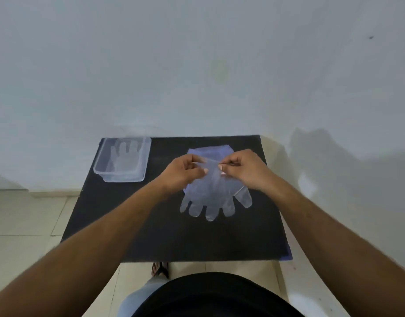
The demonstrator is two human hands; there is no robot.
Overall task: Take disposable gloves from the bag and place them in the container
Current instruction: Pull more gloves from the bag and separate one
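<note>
A clear disposable glove [211, 197] hangs over the black table top [151, 225], its fingers pointing toward me. My left hand [183, 171] and my right hand [242, 169] each pinch its cuff edge and hold it up. Behind the glove lies the bluish plastic bag [209, 152], partly hidden by my hands. At the table's far left corner stands a clear rectangular container [99, 164] with a glove [125, 156] lying flat inside it, fingers pointing away.
The table stands against a pale wall. Tiled floor shows to the left and right of it. A sandalled foot [160, 268] is visible below the near edge of the table.
</note>
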